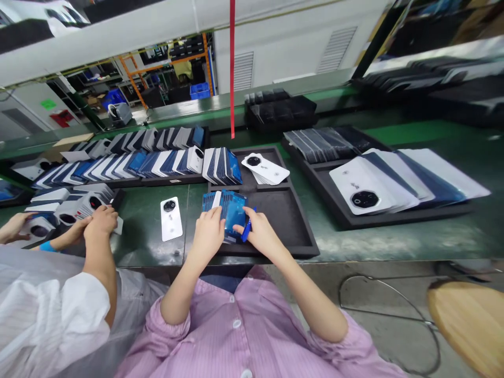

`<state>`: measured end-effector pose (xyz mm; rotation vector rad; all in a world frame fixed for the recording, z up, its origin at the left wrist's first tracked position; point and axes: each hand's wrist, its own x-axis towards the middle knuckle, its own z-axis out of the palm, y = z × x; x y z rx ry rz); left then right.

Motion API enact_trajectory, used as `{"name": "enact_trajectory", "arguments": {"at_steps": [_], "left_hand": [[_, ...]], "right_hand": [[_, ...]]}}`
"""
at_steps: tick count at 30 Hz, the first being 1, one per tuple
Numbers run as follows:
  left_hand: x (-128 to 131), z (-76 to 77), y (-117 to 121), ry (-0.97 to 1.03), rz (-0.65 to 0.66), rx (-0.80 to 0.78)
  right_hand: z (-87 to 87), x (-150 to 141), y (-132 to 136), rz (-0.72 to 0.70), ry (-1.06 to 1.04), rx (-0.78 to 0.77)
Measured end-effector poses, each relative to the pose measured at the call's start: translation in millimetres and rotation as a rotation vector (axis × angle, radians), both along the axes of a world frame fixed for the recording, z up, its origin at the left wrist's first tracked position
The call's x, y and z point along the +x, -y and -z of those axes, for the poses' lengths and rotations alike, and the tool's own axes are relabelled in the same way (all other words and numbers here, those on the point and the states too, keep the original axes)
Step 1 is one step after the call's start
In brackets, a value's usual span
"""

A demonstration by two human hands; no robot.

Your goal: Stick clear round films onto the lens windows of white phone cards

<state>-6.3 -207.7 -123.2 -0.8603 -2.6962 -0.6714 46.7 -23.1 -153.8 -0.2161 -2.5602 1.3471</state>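
A row of blue-filmed phone back covers (235, 203) leans in the front of a black foam tray (301, 239). My left hand (208, 231) closes on the left end of that row, its fingers over the top edges. At the row's right side is my right hand (260, 231), with a blue pen-like tool (247, 230) held in it and fingertips against the covers. Behind them in the same tray stand more white and blue covers (220, 165) and a small pile of white covers with round black camera rings (265, 170). One white cover (171, 220) lies flat on the green table to the left.
Another black tray (334, 210) on the right holds fanned white and blue covers (409, 181). Long rows of covers (129, 165) fill trays at the back left. A co-worker's hands (98, 223) handle covers at left. A red strip (232, 68) hangs down ahead; a wooden stool (468, 325) stands right.
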Motion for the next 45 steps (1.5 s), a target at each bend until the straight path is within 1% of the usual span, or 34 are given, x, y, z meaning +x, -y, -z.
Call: {"name": "enact_trajectory", "arguments": {"at_steps": [4, 8, 13, 17, 19, 21, 23, 25, 28, 31, 34, 38, 42, 45], "left_hand": [[7.2, 0.3, -9.2, -0.005, -0.040, -0.043], [19.7, -1.1, -18.0, 0.009, -0.095, -0.079], [32.0, -14.7, -30.1, 0.080, -0.108, -0.117], [37.9, -26.5, -30.3, 0.133, -0.186, -0.133], [41.0, -29.1, -29.1, 0.158, -0.209, -0.140], [44.2, -29.4, -28.2, 0.180, -0.210, -0.141], [46.6, -28.3, -27.4, 0.200, -0.204, -0.135], [47.7, -26.7, -26.3, 0.223, -0.195, -0.123], [47.3, -24.1, -24.2, 0.252, -0.184, -0.093], [46.0, -21.4, -21.1, 0.273, -0.167, -0.044], [44.3, -17.9, -16.7, 0.288, -0.146, 0.026], [39.9, -14.7, -8.9, 0.267, -0.140, 0.152], [30.7, -16.0, -1.5, 0.217, -0.161, 0.267], [23.6, -17.6, 1.9, 0.202, -0.156, 0.321]], "right_hand": [[4.5, 1.1, 5.4, -0.022, 0.000, 0.041], [10.1, 3.6, 4.5, -0.025, -0.015, 0.052], [16.2, 6.8, 3.3, -0.040, -0.047, 0.067], [18.1, 11.3, 0.7, -0.063, -0.039, 0.099], [13.4, 10.4, -3.8, -0.089, -0.024, 0.133], [2.7, 2.7, -11.1, -0.123, -0.009, 0.180], [-12.5, -14.2, -20.2, -0.155, 0.003, 0.241], [-28.5, -38.4, -28.4, -0.191, 0.018, 0.307], [-44.5, -74.3, -34.4, -0.274, 0.050, 0.385], [-46.9, -92.0, -32.8, -0.350, 0.067, 0.420], [-40.6, -93.4, -30.4, -0.385, 0.050, 0.408], [-31.9, -93.5, -32.2, -0.390, 0.019, 0.350], [-26.4, -97.3, -33.6, -0.373, 0.004, 0.288], [-22.8, -97.4, -33.0, -0.352, -0.004, 0.263]]}}
